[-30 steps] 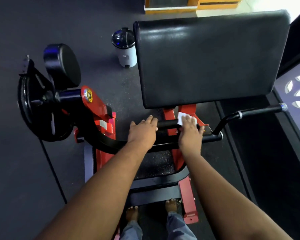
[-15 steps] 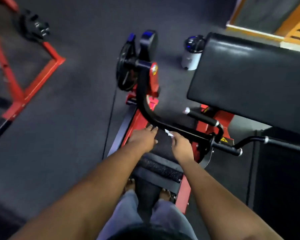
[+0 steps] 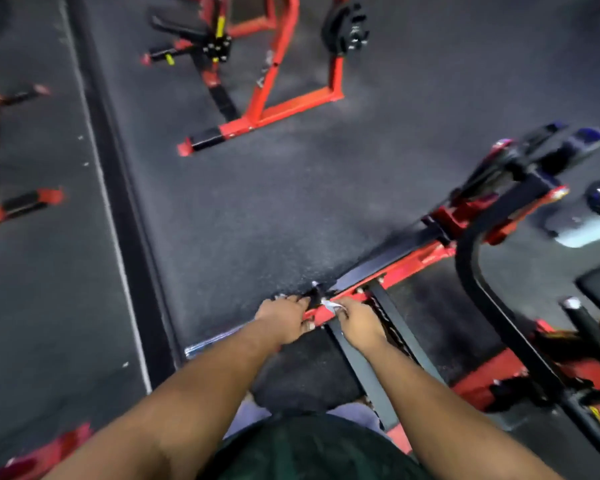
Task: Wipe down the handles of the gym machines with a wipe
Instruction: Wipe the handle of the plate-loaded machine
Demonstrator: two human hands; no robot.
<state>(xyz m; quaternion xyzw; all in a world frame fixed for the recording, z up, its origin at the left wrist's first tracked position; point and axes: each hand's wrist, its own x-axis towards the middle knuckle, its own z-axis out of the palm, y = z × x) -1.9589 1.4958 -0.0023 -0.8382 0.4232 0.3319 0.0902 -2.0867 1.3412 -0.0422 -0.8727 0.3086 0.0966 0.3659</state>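
The red and black gym machine (image 3: 471, 237) runs diagonally from lower left up to upper right. Over its near red frame rail, the left hand (image 3: 284, 318) looks relaxed, holding nothing; the right hand (image 3: 359, 323) pinches a small white wipe (image 3: 330, 304), blurred.

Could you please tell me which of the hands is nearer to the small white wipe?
Right. The right hand pinches the small white wipe at its fingertips; the left hand sits just left of it.

A gym is shown: red-and-black steel machine frames (image 3: 257, 109), a loaded weight plate (image 3: 343, 29) and dark speckled rubber flooring (image 3: 326, 168) are seen.
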